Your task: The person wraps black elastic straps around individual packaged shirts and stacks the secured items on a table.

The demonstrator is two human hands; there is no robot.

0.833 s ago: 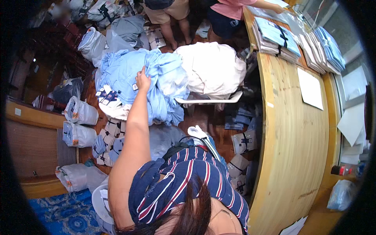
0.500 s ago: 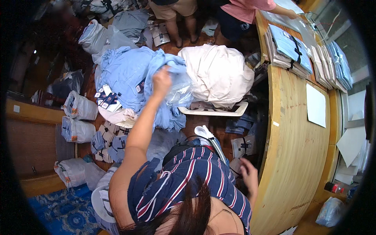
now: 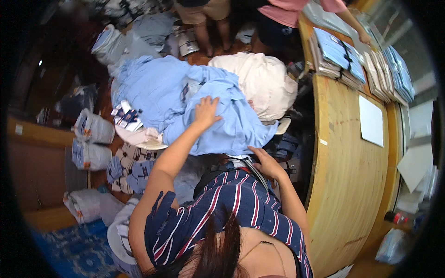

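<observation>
A light blue garment lies spread over the near side of two heaps of cloth. My left hand rests flat on its middle with the fingers apart, holding nothing. At the garment's near right corner is my right hand, fingers stretched out and their tips at the hem. Behind the left hand rises a heap of light blue clothes. Beside it, to the right, is a heap of off-white clothes. Several dark and white tags lie at the left edge of the blue heap.
On the right stands a wooden counter carrying folded blue shirts and beige stacks. White bags of clothes and folded bundles sit on the left. Two people stand beyond the heaps, one in a pink top.
The blue garment, bunched under my raised left hand before, now lies spread toward me, over the off-white heap's near edge. My right hand has come forward from my side to its hem.
</observation>
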